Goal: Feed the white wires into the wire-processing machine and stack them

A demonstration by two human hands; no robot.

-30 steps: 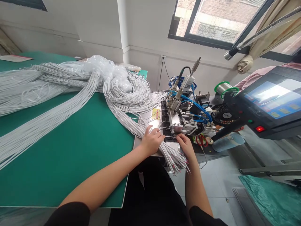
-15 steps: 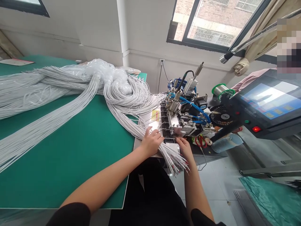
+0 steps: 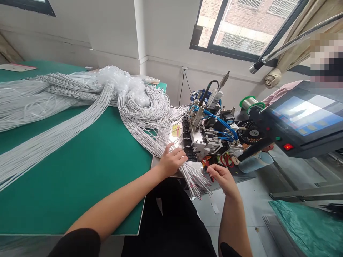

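Note:
My left hand (image 3: pixel 173 162) rests on a thick bundle of white cables (image 3: pixel 197 178), fingers curled over it at the machine's near end. Loose cable ends fan out below that hand, some with reddish tips. My right hand (image 3: pixel 223 178) is just right of these ends, thumb and forefinger pinched together. Whatever may be between those fingertips is too small to make out. A red-and-black handled tool (image 3: pixel 205 161) lies beside the right fingertips, partly hidden. Ahead stands a benchtop machine (image 3: pixel 205 128) with metal cylinders and blue hoses; several single cables lie across its dark front rail (image 3: pixel 187 134).
A green table (image 3: pixel 107 160) at left carries long cable bundles (image 3: pixel 66 135) and clear plastic wrap (image 3: pixel 115 80). To the right are a tilted touchscreen (image 3: pixel 308 114), a black fan (image 3: pixel 250 132), a wire spool (image 3: pixel 250 103) and red-handled scissors (image 3: pixel 226 160). Another person is partly visible behind the screen.
My right hand has drawn back from the machine's near end, moving right and toward me. The cable stretched toward it no longer shows there. My left hand stays on the bundle.

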